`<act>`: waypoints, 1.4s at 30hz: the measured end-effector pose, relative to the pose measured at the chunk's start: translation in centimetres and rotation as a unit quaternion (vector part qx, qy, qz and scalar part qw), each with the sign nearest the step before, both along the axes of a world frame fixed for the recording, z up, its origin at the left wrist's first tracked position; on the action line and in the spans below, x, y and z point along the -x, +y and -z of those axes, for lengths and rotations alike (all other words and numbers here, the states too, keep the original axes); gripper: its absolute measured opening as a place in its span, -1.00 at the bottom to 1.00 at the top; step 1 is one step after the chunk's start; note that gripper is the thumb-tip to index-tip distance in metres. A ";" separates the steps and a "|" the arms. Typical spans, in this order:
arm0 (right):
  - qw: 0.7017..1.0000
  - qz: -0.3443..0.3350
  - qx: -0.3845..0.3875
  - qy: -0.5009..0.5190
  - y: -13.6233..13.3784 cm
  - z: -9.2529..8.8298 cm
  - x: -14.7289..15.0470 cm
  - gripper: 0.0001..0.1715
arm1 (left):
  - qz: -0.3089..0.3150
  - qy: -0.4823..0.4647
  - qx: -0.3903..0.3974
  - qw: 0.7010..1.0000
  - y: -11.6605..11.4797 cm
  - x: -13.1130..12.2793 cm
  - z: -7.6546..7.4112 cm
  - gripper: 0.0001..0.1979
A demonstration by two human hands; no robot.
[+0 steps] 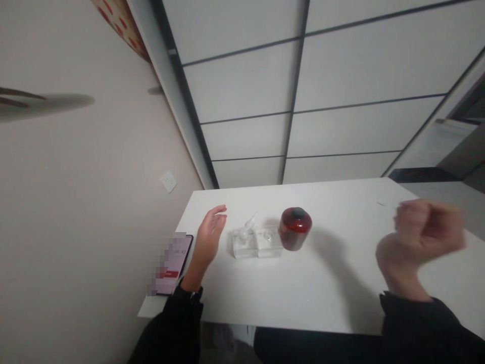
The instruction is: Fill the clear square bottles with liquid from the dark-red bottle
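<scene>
My left hand (209, 233) rests edge-down on the white table (303, 293), fingers stretched out and together, holding nothing. Just right of it stand two clear glass blocks (256, 241) with small glass pieces on top. A dark red round jar (295, 228) with a black top stands against the blocks' right side. My right hand (422, 237) is raised above the table's right part, blurred by motion, fingers curled in like a loose fist; I cannot make out anything in it.
A phone (175, 262) with a lit red screen lies at the table's left edge beside my left wrist. A beige wall with a socket (168, 181) runs along the left. Panelled sliding doors stand behind the table.
</scene>
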State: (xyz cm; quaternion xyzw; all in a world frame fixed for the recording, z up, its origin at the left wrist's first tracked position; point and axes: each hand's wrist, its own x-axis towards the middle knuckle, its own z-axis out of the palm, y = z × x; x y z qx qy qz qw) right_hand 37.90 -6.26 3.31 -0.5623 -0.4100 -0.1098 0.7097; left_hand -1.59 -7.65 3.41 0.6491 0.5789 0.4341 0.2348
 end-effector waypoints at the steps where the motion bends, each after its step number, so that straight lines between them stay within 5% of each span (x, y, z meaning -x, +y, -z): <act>1: 1.000 0.005 0.007 0.008 0.4 0.6 0.2 -0.55 | 0.018 0.023 0.022 0.999 1.2 0.1 -0.8 -0.51; 4: 0.997 -0.015 0.064 0.027 1.5 2.4 0.6 -0.69 | 0.081 0.117 0.101 0.985 5.4 -0.5 -2.3 -0.64; 7: 0.994 -0.027 0.100 0.039 2.0 3.1 0.6 -0.74 | 0.137 0.211 0.177 0.952 8.8 -2.1 -2.1 -0.62; 11: 0.992 -0.031 0.114 0.047 2.3 2.9 0.0 -0.73 | 0.192 0.296 0.247 0.902 10.8 -3.7 -1.3 -0.52; 14: 0.991 -0.040 0.118 0.057 2.4 2.9 -0.3 -0.72 | 0.197 0.323 0.245 0.893 11.3 -4.0 -1.6 -0.65; 17: 0.989 -0.054 0.121 0.068 2.3 2.9 -0.3 -0.72 | 0.168 0.331 0.194 0.908 11.0 -3.5 -3.2 -0.78; 23: 0.985 -0.060 0.131 0.093 2.3 3.0 -0.3 -0.73 | 0.153 0.323 0.052 0.933 7.6 -2.1 -9.4 -0.67; 28: 0.982 -0.054 0.141 0.109 2.5 3.3 -0.5 -0.71 | 0.282 0.387 -0.041 0.877 3.5 -3.0 -13.0 -0.72; 31: 0.981 -0.050 0.149 0.115 2.7 3.6 -0.7 -0.69 | 0.317 0.429 -0.064 0.844 2.2 -4.0 -13.9 -0.70; 38: 0.978 -0.052 0.153 0.129 3.0 3.8 -0.8 -0.69 | 0.348 0.399 -0.089 0.844 2.2 -6.5 -15.0 -0.76; 42: 0.978 -0.060 0.153 0.133 3.1 3.9 -0.8 -0.68 | 0.349 0.463 -0.087 0.810 2.7 -7.4 -14.5 -0.82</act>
